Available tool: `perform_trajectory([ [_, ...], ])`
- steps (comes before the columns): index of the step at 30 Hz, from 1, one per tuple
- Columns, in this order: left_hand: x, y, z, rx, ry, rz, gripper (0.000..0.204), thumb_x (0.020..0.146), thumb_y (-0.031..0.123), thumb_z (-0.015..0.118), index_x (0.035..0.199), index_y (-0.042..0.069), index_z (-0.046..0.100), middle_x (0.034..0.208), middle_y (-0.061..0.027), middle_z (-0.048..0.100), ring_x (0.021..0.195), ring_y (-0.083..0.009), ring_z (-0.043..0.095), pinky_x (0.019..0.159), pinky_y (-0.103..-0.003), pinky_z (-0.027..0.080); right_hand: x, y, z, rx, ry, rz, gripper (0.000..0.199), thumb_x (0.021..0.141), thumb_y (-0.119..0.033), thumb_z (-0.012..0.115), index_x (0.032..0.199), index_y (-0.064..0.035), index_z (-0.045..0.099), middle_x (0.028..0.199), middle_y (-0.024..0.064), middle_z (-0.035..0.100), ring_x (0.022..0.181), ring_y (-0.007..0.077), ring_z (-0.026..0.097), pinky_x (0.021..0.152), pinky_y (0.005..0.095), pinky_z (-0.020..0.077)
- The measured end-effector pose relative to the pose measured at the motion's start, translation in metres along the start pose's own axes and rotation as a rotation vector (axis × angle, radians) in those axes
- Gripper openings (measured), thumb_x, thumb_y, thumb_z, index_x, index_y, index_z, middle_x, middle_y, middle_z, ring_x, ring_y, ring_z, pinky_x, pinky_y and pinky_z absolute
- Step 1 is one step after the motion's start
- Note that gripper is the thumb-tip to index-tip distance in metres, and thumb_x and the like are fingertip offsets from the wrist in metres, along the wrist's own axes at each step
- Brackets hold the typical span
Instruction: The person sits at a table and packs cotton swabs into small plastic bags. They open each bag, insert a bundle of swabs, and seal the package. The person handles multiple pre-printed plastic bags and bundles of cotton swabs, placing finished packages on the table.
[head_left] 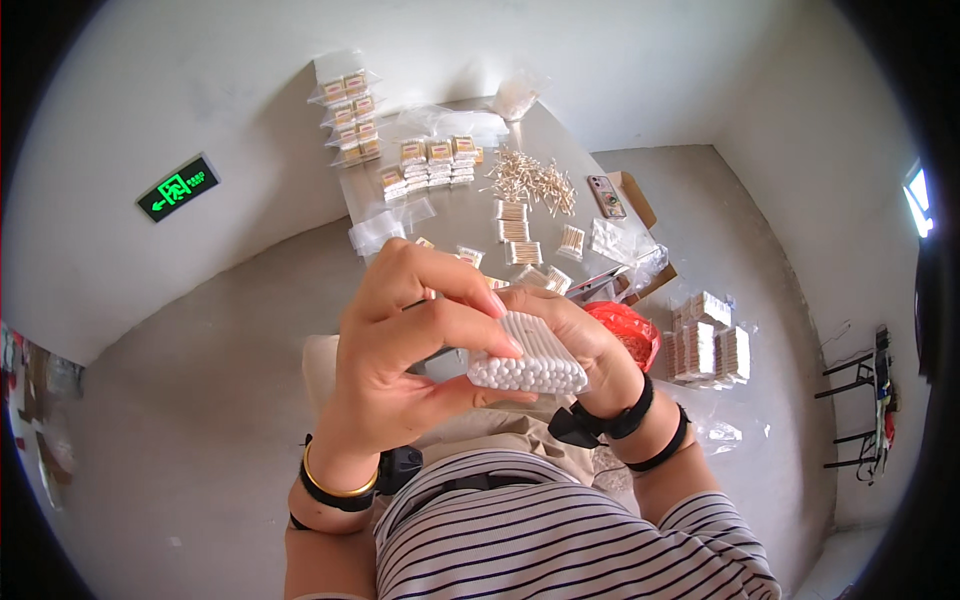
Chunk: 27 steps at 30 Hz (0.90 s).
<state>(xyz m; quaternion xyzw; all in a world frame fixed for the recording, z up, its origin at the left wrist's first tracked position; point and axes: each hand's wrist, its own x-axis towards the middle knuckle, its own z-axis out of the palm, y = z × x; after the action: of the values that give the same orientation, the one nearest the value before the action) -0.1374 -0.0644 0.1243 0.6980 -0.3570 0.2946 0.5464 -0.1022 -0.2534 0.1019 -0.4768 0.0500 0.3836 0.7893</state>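
A bundle of cotton swabs [530, 358] with white tips facing me sits between both hands, close to the camera. My left hand [405, 340] curls over its top and left side, thumb underneath. From the right, my right hand [585, 335] cups the bundle. Beyond the hands lies a grey table [450, 210] with a loose heap of swabs [530, 180] and small flat bunches of swabs [522, 252].
Stacks of packed swab bags [435, 165] and more packs [352, 120] sit at the table's far end. A phone [606, 196] lies on a cardboard box at the right. A red bag [625, 325] and packed stacks [705, 345] rest on the floor to the right.
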Motion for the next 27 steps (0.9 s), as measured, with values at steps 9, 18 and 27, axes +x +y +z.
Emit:
perform_trajectory([
  [9,-0.002,-0.009,-0.006,0.069,-0.04,0.042,0.039,0.059,0.032,0.097,0.084,0.015,0.073,0.099,-0.0014,0.072,0.09,-0.019,0.059,0.077,-0.034,0.047,0.009,0.009,-0.01,-0.062,-0.083,-0.005,0.038,0.106,-0.03,0.06,0.123,0.003,0.066,0.083,0.0022,0.067,0.05,0.0016,0.051,0.038,0.0174,0.0304],
  [18,-0.003,-0.01,-0.018,0.077,-0.14,0.014,0.039,0.06,0.036,0.095,0.088,0.015,0.078,0.102,-0.0038,0.074,0.092,-0.0204,0.06,0.078,-0.034,0.048,0.008,0.006,-0.011,-0.016,-0.135,0.068,0.04,0.106,-0.026,0.057,0.128,0.0072,0.062,0.089,0.0068,0.069,0.051,0.0028,0.054,0.037,0.0167,0.0323],
  [27,-0.001,-0.001,-0.022,0.21,-0.199,0.059,0.032,0.067,0.031,0.091,0.092,0.014,0.08,0.099,-0.0001,0.072,0.087,-0.0205,0.059,0.075,-0.033,0.048,0.022,0.016,-0.024,-0.102,-0.156,0.071,0.04,0.106,-0.028,0.057,0.131,0.0042,0.062,0.089,0.0063,0.069,0.049,0.0028,0.053,0.033,0.0159,0.029],
])
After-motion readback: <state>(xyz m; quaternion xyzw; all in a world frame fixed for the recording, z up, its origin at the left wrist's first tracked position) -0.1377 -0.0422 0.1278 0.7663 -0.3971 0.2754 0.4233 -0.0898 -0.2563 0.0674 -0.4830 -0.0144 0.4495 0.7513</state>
